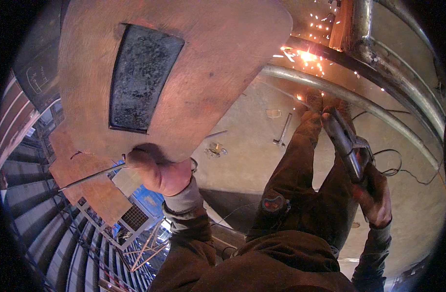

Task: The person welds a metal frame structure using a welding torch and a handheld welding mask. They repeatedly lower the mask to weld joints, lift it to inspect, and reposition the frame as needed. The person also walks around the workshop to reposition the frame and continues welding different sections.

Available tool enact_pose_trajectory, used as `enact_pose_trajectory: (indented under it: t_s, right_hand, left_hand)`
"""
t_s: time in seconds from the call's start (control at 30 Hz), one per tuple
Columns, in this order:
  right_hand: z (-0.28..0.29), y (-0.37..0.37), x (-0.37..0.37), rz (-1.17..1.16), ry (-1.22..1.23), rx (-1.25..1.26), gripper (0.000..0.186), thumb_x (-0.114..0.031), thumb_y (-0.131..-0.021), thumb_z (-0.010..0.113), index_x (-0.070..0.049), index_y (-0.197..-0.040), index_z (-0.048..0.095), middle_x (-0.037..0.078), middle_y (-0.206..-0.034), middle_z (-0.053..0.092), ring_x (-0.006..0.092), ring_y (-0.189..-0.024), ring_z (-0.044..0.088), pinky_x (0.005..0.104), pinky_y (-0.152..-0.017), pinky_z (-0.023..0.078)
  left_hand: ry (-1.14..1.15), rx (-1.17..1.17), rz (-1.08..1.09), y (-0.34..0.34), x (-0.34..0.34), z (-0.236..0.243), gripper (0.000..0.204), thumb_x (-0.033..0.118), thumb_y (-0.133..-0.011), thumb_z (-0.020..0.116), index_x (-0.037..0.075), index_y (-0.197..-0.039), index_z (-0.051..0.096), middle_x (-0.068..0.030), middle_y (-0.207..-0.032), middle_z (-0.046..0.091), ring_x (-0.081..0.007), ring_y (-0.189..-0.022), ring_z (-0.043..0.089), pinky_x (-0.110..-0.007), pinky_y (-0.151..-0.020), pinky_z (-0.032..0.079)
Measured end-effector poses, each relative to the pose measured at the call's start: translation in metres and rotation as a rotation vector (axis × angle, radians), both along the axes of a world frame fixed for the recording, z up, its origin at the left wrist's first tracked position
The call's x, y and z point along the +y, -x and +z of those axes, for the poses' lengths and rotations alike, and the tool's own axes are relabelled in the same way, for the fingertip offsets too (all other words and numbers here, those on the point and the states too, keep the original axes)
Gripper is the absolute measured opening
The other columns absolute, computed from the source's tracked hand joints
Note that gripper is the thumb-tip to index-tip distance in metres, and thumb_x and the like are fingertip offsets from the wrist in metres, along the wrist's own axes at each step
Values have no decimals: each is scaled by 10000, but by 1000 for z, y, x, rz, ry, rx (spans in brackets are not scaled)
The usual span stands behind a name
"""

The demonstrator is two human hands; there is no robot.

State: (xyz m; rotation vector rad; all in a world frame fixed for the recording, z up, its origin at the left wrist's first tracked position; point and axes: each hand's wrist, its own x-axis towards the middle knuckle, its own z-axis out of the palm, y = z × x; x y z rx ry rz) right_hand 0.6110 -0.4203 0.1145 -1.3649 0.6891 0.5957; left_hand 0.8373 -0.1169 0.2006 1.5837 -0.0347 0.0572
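Observation:
My left hand (160,170) is closed at the lower edge of a large brown welding shield (223,63) with a dark rectangular window (144,78); the grip itself is hidden behind it. A thin metal rod (94,176) sticks out leftward from beside my left thumb. On the right, my right hand (373,197) is wrapped round a dark electrode holder (343,145), tilted up toward the metal frame. Bright sparks (306,56) fly at a dark bar (330,54) of that frame, just beyond the shield's right edge.
A curved metal tube (359,100) crosses ahead of my legs. A hammer (282,130) and a small heap of scraps (215,150) lie on the concrete floor (242,170). A black cable (393,168) loops at the right. Brown sheets and slatted metal stand at the left.

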Motion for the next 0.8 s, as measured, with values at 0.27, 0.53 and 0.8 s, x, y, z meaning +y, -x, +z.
enact_pose_trajectory:
  t_s: [0.27, 0.53, 0.8]
  right_hand:
    - [-13, 15, 9, -20, 125, -33, 522, -221, -763, 683, 63, -1177, 538, 151, -928, 649, 190, -835, 574, 328, -793, 457]
    - [-6, -12, 8, 2, -2, -46, 462, -201, -766, 669, 54, -1131, 546, 144, -899, 649, 201, -821, 579, 350, -789, 459]
    - [-8, -22, 9, 5, -88, -48, 399, -233, -773, 659, 31, -1052, 554, 118, -856, 631, 180, -770, 544, 331, -736, 453]
  left_hand:
    - [-27, 13, -24, 1, -1, 3, 556, 495, -908, 509, 139, -1333, 466, -73, -1357, 483, -307, -1266, 428, -511, -1041, 342]
    - [24, 53, 22, 8, -11, -1, 666, 483, -867, 599, 115, -1385, 401, -56, -1398, 438, -270, -1274, 412, -466, -1067, 319]
    - [56, 151, -49, 12, 0, -1, 648, 489, -849, 619, 101, -1340, 451, -74, -1355, 475, -274, -1227, 456, -476, -1035, 360]
